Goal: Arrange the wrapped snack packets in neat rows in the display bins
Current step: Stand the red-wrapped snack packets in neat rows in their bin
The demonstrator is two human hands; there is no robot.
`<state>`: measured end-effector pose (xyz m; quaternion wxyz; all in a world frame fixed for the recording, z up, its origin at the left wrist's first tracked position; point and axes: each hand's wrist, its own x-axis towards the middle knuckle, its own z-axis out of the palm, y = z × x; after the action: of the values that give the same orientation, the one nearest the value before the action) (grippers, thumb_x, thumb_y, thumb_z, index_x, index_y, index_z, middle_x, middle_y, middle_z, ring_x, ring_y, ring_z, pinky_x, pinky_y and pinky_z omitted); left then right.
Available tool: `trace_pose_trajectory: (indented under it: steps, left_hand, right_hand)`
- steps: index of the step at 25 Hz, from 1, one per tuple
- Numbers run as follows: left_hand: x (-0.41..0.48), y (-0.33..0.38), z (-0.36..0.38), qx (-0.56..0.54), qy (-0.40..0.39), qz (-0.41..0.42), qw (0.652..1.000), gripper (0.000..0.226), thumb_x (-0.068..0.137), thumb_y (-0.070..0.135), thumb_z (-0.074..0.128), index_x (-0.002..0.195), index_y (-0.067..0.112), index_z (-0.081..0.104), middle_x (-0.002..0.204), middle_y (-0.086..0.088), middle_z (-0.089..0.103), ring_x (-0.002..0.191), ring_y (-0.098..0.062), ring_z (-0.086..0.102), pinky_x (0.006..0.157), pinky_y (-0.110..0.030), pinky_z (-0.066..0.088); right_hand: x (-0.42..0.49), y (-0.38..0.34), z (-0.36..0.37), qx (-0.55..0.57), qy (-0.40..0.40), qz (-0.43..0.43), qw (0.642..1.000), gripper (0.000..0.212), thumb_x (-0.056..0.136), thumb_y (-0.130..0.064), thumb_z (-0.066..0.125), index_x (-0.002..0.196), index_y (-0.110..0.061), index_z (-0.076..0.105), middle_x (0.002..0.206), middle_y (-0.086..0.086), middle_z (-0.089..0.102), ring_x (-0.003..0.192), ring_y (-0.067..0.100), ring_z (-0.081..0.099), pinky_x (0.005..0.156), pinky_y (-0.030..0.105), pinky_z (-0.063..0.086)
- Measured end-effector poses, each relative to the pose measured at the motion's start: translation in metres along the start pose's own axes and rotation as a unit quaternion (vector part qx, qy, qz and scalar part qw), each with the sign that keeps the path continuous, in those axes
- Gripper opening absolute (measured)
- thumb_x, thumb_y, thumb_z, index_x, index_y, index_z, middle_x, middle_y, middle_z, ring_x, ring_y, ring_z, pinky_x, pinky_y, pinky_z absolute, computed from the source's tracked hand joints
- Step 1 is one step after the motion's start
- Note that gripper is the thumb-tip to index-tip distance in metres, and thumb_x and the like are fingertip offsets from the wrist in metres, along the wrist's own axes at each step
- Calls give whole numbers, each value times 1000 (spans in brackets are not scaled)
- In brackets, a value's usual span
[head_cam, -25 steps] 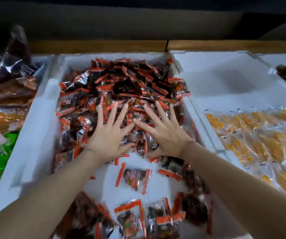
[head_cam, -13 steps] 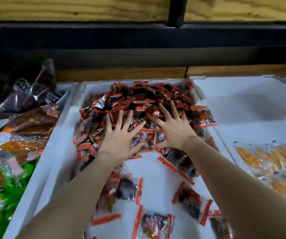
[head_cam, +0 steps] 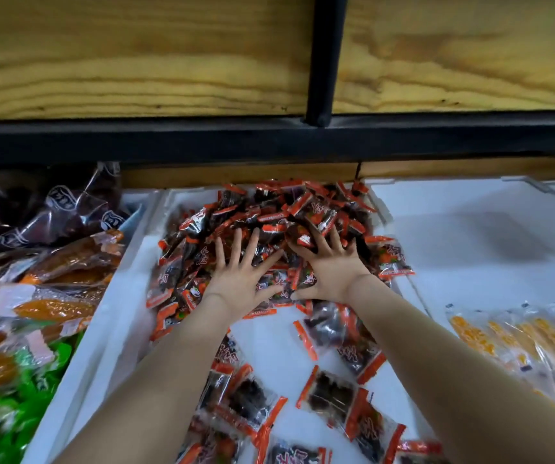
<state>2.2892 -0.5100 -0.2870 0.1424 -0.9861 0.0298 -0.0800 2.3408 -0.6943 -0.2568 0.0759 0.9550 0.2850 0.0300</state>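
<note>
**Foam bin (head_cam: 125, 313) under a wooden shelf (head_cam: 135, 61)**

The wooden shelf fills the top of the frame. The foam bin sits centre, its far end piled with a heap of red-edged packets (head_cam: 269, 212), with loose packets (head_cam: 333, 396) scattered lower centre. The left hand (head_cam: 239, 279) and right hand (head_cam: 329, 266) lie flat on the heap, fingers spread, gripping nothing. The packets look light, crinkly and likely slippery, so pinch the sealed edges.

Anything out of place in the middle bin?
Yes. The red-edged packets are heaped at the far end of the white bin, not in rows, and loose packets lie scattered askew on its bare floor nearer the camera.
</note>
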Motion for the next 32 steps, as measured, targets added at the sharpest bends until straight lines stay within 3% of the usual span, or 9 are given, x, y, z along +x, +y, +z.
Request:
trace_pose_trajectory:
  steps: [4, 7, 12, 15, 18, 20, 24, 27, 32]
  left_hand:
    - [-21, 6, -25, -56, -37, 22, 998, 58, 97, 57, 19, 149, 44, -4, 158, -8, -22, 142, -41, -22, 113, -60, -8]
    - [-48, 12, -39, -64, -43, 39, 996, 52, 103, 42, 26, 151, 40, 5, 160, -7, -13, 144, -40, -17, 112, -60, -9]
    - [-115, 32, -51, -159, -31, 118, 980, 44, 103, 39, 32, 145, 25, 35, 148, -2, 31, 141, -21, 18, 117, -42, 3]
    - [-161, 52, -51, -210, -111, 173, 956, 55, 98, 51, 36, 147, 27, 31, 151, -1, 28, 142, -20, 20, 118, -39, 8]
    - [-191, 75, -46, -189, -220, 207, 934, 71, 91, 62, 44, 151, 31, 20, 160, -2, 10, 147, -23, 6, 119, -45, 4]
    - [-201, 88, -42, -177, -247, 220, 927, 78, 86, 61, 54, 150, 30, 22, 159, -4, 11, 146, -25, 7, 117, -46, 5]
    - [-214, 102, -40, -219, -209, 170, 938, 85, 79, 51, 70, 147, 20, 29, 147, -6, 34, 136, -25, 31, 112, -42, 23]
    - [-223, 102, -41, -269, -238, 122, 925, 75, 80, 45, 72, 140, 14, 38, 139, -8, 45, 121, -25, 49, 99, -36, 42]
    - [-229, 87, -46, -343, -254, 45, 903, 51, 79, 32, 76, 121, 10, 56, 122, -4, 57, 107, -19, 55, 90, -29, 46]
  right_hand:
    - [-28, -3, -21, 4, -25, -19, 999, 86, 78, -70, 51, 148, -39, 12, 158, 5, -2, 144, 35, 7, 108, 65, 19]
    - [-58, -10, -32, -26, -29, -47, 998, 68, 88, -60, 47, 146, -31, 27, 156, 6, 14, 137, 30, 28, 106, 50, 34]
    - [-128, -23, -36, 62, 46, -53, 996, 41, 97, -39, 41, 134, -23, 42, 136, 1, 39, 120, 22, 48, 91, 36, 46]
    - [-175, -31, -20, 112, 11, -25, 993, 50, 96, -42, 44, 140, -23, 32, 137, 0, 38, 123, 20, 44, 94, 34, 41]
    - [-215, -41, 11, 172, -85, -18, 981, 73, 89, -46, 56, 148, -25, 17, 149, -3, 24, 137, 21, 29, 106, 33, 31]
    - [-229, -48, 30, 190, -144, -13, 971, 81, 86, -40, 63, 149, -24, 14, 154, -5, 14, 140, 22, 24, 111, 35, 29]
    - [-240, -57, 41, 153, -84, 44, 984, 62, 87, -18, 60, 141, -23, 29, 149, 2, 25, 127, 30, 38, 102, 41, 38]
    - [-247, -63, 42, 147, -123, 68, 979, 62, 87, -16, 56, 141, -19, 26, 146, 9, 28, 125, 37, 36, 103, 46, 36]
    - [-251, -68, 31, 213, -112, 105, 965, 51, 89, -8, 43, 138, -11, 30, 132, 17, 42, 120, 37, 41, 98, 41, 35]
